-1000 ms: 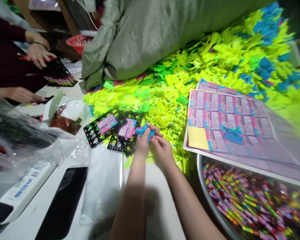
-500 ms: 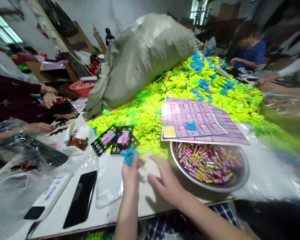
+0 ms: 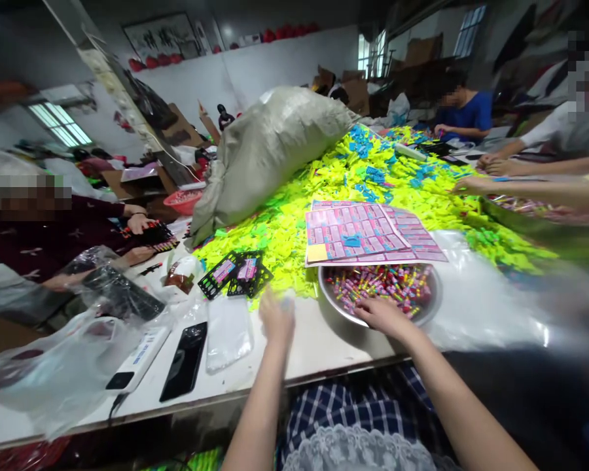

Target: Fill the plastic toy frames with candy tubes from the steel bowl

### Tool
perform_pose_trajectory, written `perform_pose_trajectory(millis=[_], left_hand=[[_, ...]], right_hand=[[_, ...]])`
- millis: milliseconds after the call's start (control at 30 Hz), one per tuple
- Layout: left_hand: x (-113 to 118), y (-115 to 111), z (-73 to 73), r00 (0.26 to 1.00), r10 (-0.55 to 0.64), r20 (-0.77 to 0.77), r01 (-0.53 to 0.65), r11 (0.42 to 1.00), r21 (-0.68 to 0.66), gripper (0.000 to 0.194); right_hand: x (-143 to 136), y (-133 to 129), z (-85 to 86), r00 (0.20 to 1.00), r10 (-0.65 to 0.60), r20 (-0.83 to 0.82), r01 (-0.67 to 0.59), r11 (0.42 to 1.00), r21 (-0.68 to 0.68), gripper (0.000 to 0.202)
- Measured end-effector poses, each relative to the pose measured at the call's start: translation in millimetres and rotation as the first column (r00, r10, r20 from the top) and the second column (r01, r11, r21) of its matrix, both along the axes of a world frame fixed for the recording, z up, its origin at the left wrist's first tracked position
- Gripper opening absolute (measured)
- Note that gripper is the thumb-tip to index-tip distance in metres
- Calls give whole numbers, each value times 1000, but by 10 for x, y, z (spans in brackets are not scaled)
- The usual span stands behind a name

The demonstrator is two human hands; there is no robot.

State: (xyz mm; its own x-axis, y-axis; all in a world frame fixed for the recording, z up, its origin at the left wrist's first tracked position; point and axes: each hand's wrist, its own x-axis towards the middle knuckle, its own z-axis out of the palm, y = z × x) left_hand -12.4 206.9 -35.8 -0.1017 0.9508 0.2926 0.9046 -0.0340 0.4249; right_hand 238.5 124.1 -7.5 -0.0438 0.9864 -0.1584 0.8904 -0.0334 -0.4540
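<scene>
My right hand is over the near rim of a round metal bowl, fingers slightly apart and reaching in. Small wrapped cylinders in pink, yellow and red fill the bowl. Blurred by motion, my left hand hovers above the table's white top, just in front of the yellow-green plastic pieces. A faint bluish smear shows at its fingers, too unclear to name. Black perforated plates with pink labels lie beyond it. Printed pink-and-blue sheets overhang the bowl's far side, a small blue plastic piece on top.
A big grey sack leans on the heap. To the left are clear plastic bags, a black phone and a white power strip. Co-workers sit left and right. Plastic sheeting covers the table's right side.
My right hand has moved right, from the bare tabletop to the bowl. My left hand, which held a blue plastic piece, has shifted slightly right and blurred. The view has tilted up.
</scene>
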Motion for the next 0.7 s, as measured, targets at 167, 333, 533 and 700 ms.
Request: perform_pose_trajectory(millis=[167,333,533,700], left_hand=[[374,346,-37,920,-350,-178,319,930,-182,73],[425,430,-67,941,-321,-110,298,936,-187,45],[344,139,-64,972,-230,49,234,966,-108,25],[293,-261,1,932,-47,358,57,998,-17,28]], right_hand=[[46,48,-37,999,13,-49,-14,1000,-24,45],[93,10,-57,991,41,-129,-37,999,33,38],[81,38,-151,968,-27,-248,70,983,169,25],[140,15,-147,937,-214,-275,264,952,158,31]])
